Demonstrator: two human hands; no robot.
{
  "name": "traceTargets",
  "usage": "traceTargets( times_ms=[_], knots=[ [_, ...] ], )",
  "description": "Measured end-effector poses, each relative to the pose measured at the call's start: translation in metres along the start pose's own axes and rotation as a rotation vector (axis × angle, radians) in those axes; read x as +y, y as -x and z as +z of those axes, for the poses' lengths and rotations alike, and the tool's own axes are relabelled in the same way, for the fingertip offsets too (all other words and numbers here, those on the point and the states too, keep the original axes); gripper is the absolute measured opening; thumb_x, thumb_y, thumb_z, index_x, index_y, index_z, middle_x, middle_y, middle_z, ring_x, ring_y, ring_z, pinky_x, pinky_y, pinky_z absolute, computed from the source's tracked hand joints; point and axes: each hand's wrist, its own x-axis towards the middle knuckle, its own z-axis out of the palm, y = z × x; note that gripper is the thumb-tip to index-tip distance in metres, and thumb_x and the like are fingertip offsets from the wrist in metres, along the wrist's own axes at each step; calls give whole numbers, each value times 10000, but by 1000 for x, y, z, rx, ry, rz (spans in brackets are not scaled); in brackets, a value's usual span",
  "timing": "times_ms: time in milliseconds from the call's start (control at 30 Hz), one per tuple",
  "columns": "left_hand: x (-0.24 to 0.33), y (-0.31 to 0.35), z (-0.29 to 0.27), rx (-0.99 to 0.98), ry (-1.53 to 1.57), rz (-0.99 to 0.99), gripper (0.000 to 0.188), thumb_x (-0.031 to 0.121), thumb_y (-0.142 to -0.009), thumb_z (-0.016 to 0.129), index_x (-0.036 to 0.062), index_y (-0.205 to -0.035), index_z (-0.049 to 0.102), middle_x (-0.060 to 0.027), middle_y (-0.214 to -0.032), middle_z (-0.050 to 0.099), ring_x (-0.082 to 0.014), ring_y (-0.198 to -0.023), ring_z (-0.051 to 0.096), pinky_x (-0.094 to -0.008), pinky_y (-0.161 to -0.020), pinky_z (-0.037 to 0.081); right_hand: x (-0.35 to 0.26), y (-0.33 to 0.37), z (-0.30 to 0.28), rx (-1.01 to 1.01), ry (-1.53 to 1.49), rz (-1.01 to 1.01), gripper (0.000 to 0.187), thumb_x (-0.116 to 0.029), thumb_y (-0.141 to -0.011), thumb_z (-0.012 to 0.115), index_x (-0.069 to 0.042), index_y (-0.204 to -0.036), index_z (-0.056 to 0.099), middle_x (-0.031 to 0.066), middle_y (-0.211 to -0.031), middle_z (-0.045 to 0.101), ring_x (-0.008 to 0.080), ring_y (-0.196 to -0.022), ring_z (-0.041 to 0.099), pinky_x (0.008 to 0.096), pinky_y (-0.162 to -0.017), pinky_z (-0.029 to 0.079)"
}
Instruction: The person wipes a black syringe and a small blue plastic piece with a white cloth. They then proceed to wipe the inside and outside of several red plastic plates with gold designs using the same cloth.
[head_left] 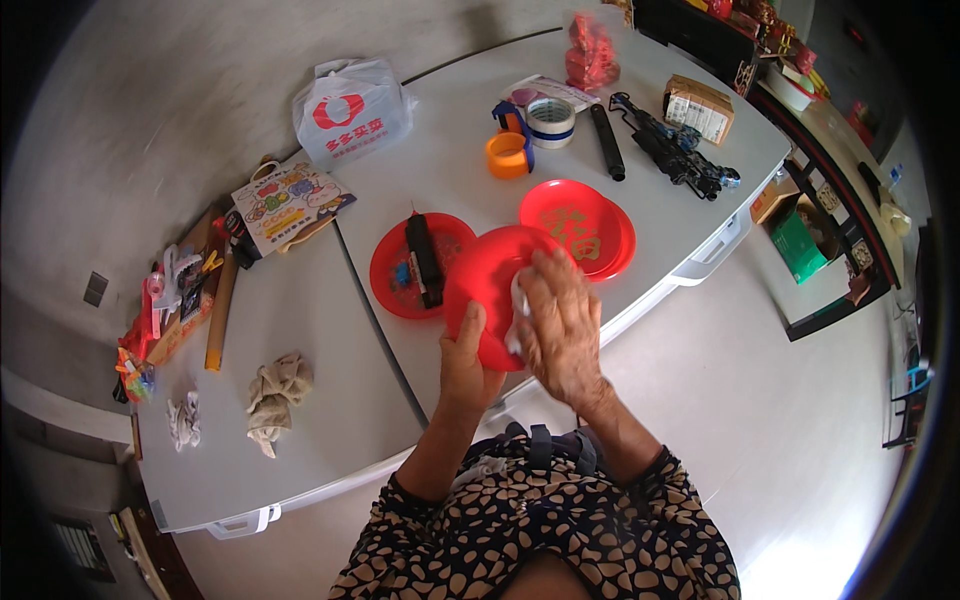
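My left hand [465,365] grips the near edge of a round red plate [475,275], thumb on top, holding it tilted above the table. With bent fingers, my right hand [562,335] presses a crumpled white cloth or tissue [517,308] against that plate's surface; part of the cloth is hidden. Beyond it on the right lie overlapping red plates [618,222], the upper one with a gold pattern. To the left, another red plate [385,275] rests on the table, bearing a black oblong packet [424,258] and a small blue piece [402,273].
On the grey table [330,410] lie a beige rag [277,392] and a small whitish cloth [185,418]. Farther back are a white plastic bag [355,115], tape rolls [550,122], a black tube [607,142], a folded black device [675,150] and a cardboard box [698,108].
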Motion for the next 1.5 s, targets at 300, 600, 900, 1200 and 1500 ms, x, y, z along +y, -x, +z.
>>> traceTargets(
  times_ms=[300, 600, 900, 1200, 1500],
  knots=[
    [-3, 10, -4, -11, -127, -47, 541, 458, -995, 316, 68, -1368, 354, -110, -1339, 466, -243, -1212, 490, -417, -1006, 424, 3, -49, 0, -35, -45, -99, 333, -123, -778, 654, -47, -1091, 568, 151, -1210, 522, 355, -1176, 494, 461, -950, 405],
    [3, 9, -12, 54, 47, -155, 739, 703, -888, 275, 100, -1277, 449, -100, -1187, 559, -216, -1101, 562, -385, -956, 456, -33, -9, 9, -164, -98, -291, 375, -147, -730, 677, -63, -1085, 591, 103, -1217, 541, 288, -1250, 459, 462, -1056, 332],
    [2, 4, -19, -7, -1, -234, 610, 580, -950, 313, 60, -1196, 515, -88, -1130, 590, -209, -1034, 597, -352, -879, 506, -27, 18, 3, -141, -40, -260, 373, -150, -765, 646, -66, -1123, 585, 92, -1266, 522, 264, -1284, 433, 447, -1091, 273],
    [-6, 13, -8, -90, -121, -177, 497, 395, -1001, 362, -11, -1280, 424, -137, -1215, 543, -202, -1068, 582, -362, -910, 506, 5, -32, -13, -18, 75, -147, 237, -85, -862, 561, 31, -1069, 567, 177, -1062, 578, 342, -1009, 574, 468, -854, 452],
    [5, 12, -8, -43, -50, -136, 581, 466, -991, 315, -21, -1300, 391, -149, -1271, 505, -232, -1144, 537, -393, -970, 466, -6, -17, 6, 123, 11, 9, 340, -52, -799, 601, 9, -1130, 556, 189, -1131, 551, 360, -1038, 552, 430, -875, 448]
  ],
)
